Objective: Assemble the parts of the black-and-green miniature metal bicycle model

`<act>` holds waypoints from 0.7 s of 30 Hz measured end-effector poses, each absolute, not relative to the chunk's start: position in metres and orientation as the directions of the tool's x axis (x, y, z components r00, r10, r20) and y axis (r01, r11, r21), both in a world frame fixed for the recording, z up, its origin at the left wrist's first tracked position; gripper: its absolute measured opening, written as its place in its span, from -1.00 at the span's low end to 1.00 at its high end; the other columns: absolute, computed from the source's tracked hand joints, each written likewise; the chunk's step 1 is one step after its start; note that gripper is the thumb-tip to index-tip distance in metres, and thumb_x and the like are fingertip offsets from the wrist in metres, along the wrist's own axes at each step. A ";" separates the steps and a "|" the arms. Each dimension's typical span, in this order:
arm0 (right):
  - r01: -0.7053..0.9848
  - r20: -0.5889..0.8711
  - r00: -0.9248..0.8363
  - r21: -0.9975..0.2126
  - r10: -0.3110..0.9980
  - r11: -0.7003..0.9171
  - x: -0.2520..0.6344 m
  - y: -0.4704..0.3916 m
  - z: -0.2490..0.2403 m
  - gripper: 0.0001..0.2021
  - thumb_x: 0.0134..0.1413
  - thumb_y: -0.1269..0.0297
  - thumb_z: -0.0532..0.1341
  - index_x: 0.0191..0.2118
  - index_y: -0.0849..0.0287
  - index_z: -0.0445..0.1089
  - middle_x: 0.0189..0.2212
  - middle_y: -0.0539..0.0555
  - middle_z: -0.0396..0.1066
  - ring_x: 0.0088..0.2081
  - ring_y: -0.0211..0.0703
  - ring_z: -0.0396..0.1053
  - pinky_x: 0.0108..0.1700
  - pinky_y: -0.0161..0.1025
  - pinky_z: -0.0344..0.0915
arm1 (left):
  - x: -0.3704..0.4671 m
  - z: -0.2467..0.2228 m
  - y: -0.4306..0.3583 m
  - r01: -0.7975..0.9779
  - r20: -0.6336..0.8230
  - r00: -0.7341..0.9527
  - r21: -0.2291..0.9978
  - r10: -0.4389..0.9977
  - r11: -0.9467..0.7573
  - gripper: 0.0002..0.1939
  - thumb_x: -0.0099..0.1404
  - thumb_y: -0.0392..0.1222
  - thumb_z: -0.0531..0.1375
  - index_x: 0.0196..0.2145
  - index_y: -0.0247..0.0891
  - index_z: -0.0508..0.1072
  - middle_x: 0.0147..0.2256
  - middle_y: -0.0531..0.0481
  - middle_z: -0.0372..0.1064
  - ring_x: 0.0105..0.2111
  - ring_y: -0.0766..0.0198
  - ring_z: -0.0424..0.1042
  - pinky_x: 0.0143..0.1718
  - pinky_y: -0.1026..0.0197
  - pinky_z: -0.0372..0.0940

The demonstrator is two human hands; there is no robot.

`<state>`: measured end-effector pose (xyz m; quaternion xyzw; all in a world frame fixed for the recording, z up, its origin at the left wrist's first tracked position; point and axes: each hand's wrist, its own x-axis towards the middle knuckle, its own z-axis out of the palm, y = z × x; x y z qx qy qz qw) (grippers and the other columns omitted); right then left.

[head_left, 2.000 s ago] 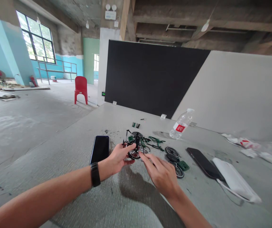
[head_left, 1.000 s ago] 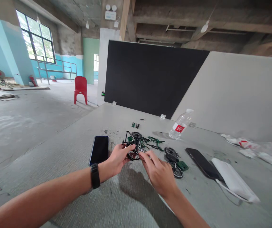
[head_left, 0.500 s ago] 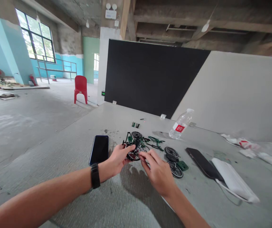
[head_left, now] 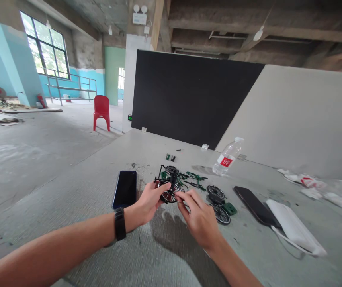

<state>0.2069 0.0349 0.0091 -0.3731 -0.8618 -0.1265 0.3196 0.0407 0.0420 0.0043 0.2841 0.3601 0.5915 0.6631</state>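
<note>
A small black model bicycle (head_left: 172, 185) is tilted up above the table, its spoked wheel turned toward me. My left hand (head_left: 151, 200) is closed around it, thumb over the wheel. At the wheel's right edge my right hand (head_left: 196, 213) pinches with thumb and forefinger; what lies between those fingertips is too small to make out. Green frame parts (head_left: 196, 177) lie just behind. To the right of my right hand rest two loose wheels, one nearer the back (head_left: 215, 191) and one in front (head_left: 221, 214), beside a green piece (head_left: 229, 208).
A dark phone (head_left: 124, 189) lies left of my hands. On the right are a clear water bottle (head_left: 228, 157), a black phone (head_left: 253, 204) and a white power bank (head_left: 293, 225) with a cable. Small green and black pieces (head_left: 171, 158) sit farther back, before a black panel (head_left: 188, 99).
Almost nothing differs. The model bicycle has tilted very slightly in my left hand, and my right fingers stay at the wheel's edge.
</note>
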 end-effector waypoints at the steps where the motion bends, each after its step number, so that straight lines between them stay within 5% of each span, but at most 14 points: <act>1: 0.722 0.645 -0.520 -0.020 0.561 0.692 0.207 0.035 0.009 -0.67 0.40 0.18 -0.04 -0.11 0.15 0.45 -0.33 0.09 0.44 -0.44 -0.27 0.46 -0.44 -0.38 0.32 | 0.041 0.004 0.041 -0.575 -0.142 0.033 0.807 0.989 0.135 -0.85 0.15 -0.18 0.34 -0.38 -0.27 0.45 -0.38 0.01 0.43 -0.39 0.31 0.38 -0.32 0.27 0.23; 9: 0.656 0.670 -0.431 -0.228 0.605 0.720 0.201 0.033 0.009 -0.78 0.35 0.23 0.07 -0.18 0.12 0.46 -0.34 0.07 0.47 -0.34 -0.20 0.47 -0.29 -0.31 0.36 | 0.044 0.007 0.037 -0.537 -0.117 -0.032 0.840 0.993 0.082 -0.70 0.06 -0.05 0.40 -0.39 -0.26 0.41 -0.44 0.06 0.37 -0.43 0.31 0.33 -0.36 0.25 0.17; 15: 0.615 0.643 -0.222 -0.491 0.733 0.617 0.193 0.032 0.007 -0.80 0.24 0.15 0.18 -0.27 0.12 0.48 -0.45 0.02 0.48 -0.53 -0.23 0.35 -0.46 -0.30 0.29 | 0.043 0.004 0.040 -0.508 -0.140 -0.055 0.856 0.989 0.093 -0.67 0.04 -0.02 0.40 -0.39 -0.27 0.42 -0.41 0.02 0.40 -0.40 0.29 0.36 -0.38 0.26 0.17; 21: 0.569 0.548 -0.175 -0.622 0.818 0.539 0.191 0.031 0.010 -0.76 0.19 0.07 0.21 -0.31 0.15 0.45 -0.45 0.04 0.49 -0.58 -0.26 0.27 -0.56 -0.31 0.19 | 0.041 -0.001 0.044 -0.510 -0.175 -0.037 0.850 0.984 0.132 -0.70 0.04 -0.05 0.41 -0.36 -0.27 0.47 -0.37 -0.02 0.46 -0.38 0.27 0.40 -0.40 0.27 0.18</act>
